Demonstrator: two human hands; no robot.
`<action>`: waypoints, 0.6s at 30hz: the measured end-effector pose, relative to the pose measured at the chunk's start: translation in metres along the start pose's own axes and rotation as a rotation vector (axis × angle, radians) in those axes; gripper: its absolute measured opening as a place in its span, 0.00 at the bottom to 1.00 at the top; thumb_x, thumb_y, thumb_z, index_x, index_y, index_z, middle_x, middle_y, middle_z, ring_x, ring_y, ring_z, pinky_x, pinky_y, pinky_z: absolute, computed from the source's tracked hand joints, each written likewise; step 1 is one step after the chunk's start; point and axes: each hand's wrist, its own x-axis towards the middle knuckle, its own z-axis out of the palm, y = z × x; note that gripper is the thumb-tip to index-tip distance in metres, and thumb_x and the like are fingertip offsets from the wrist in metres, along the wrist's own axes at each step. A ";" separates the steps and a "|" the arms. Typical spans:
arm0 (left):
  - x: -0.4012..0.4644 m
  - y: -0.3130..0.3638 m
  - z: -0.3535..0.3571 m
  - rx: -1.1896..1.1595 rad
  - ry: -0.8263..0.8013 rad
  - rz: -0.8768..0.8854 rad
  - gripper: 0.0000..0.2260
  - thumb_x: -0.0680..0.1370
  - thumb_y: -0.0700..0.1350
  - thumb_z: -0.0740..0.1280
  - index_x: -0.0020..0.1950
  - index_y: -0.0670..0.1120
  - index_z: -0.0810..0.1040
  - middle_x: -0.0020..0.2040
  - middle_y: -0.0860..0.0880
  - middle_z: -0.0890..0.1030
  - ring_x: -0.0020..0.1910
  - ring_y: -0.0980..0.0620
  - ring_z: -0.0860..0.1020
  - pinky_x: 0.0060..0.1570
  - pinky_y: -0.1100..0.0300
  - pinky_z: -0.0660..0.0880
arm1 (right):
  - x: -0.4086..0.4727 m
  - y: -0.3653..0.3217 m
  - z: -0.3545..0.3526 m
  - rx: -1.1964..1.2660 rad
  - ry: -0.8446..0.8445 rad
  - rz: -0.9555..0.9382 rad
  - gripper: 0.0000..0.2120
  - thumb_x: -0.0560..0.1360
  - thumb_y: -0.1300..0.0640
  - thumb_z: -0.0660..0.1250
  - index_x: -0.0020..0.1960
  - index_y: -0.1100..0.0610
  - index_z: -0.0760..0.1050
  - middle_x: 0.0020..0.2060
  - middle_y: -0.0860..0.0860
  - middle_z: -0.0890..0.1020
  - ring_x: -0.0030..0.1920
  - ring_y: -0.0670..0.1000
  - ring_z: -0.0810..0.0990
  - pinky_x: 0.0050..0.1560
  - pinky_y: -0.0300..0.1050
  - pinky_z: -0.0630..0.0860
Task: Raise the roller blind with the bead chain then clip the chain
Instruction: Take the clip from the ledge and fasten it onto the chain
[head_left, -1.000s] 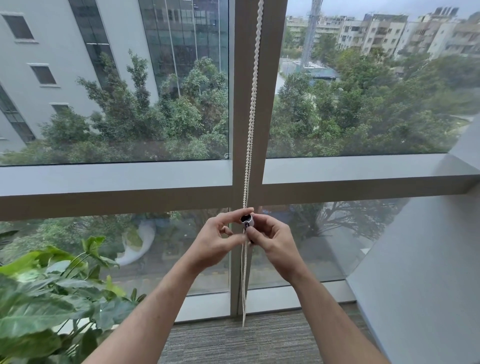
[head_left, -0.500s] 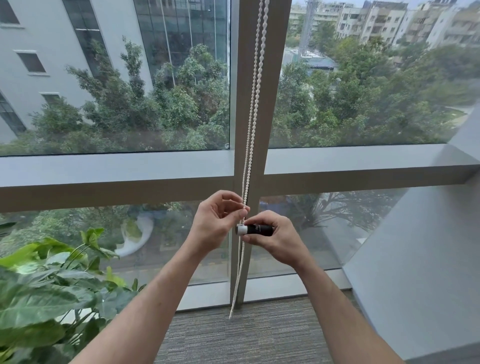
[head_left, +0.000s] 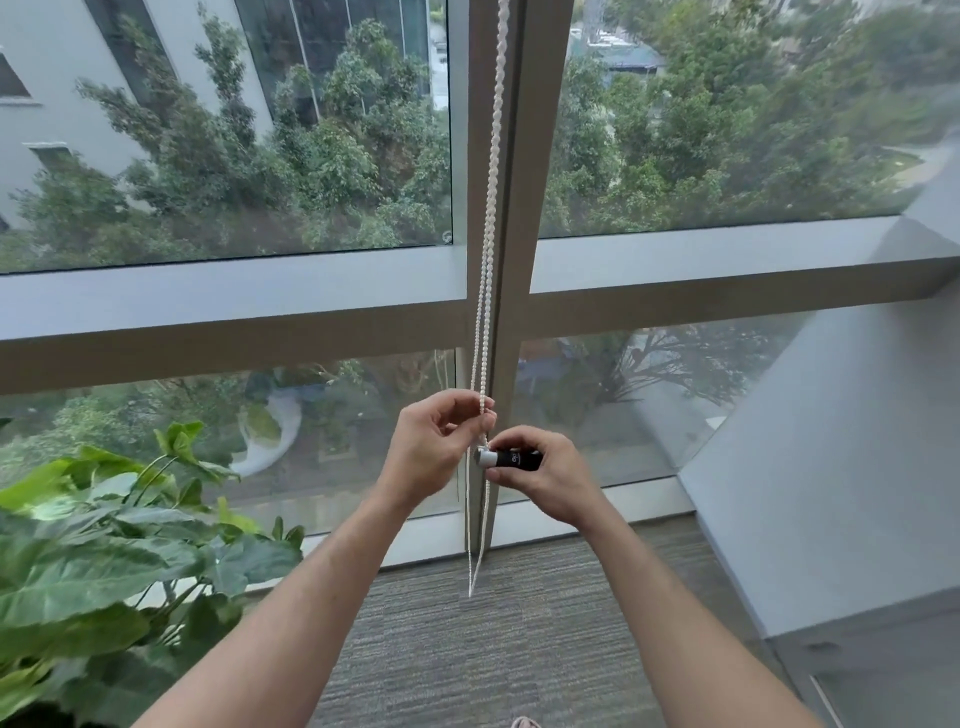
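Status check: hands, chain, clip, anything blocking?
Left hand pinching bead chain. Right hand gripping black clip, silver end at chain. Clip not visibly fastened. Nothing in the way.

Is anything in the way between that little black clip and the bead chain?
Nothing visible. The right hand holds the clip with its pale tip against the bead chain, which the left hand pinches just above.

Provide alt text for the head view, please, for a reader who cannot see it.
A person's left hand pinches a white bead chain hanging before a window mullion, while the right hand holds a small black-and-silver clip against it. A leafy plant stands at lower left.
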 end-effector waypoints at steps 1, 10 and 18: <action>-0.003 -0.004 0.000 0.014 -0.007 -0.009 0.10 0.73 0.38 0.75 0.46 0.54 0.84 0.41 0.49 0.87 0.42 0.49 0.85 0.47 0.48 0.82 | -0.002 0.004 0.002 0.000 -0.002 0.018 0.12 0.68 0.62 0.80 0.49 0.53 0.83 0.41 0.44 0.85 0.44 0.41 0.82 0.51 0.41 0.79; -0.034 -0.044 0.016 0.115 -0.049 -0.151 0.11 0.73 0.37 0.76 0.43 0.55 0.83 0.37 0.54 0.85 0.39 0.58 0.83 0.42 0.61 0.79 | -0.021 0.051 0.025 0.024 -0.035 0.192 0.15 0.69 0.65 0.79 0.54 0.56 0.84 0.49 0.55 0.86 0.53 0.55 0.84 0.60 0.53 0.80; -0.046 -0.099 0.036 0.174 -0.044 -0.260 0.12 0.74 0.39 0.75 0.42 0.58 0.82 0.40 0.52 0.86 0.41 0.54 0.83 0.46 0.54 0.80 | -0.029 0.124 0.037 -0.077 -0.065 0.307 0.18 0.69 0.64 0.79 0.57 0.58 0.83 0.52 0.53 0.85 0.52 0.50 0.82 0.51 0.27 0.72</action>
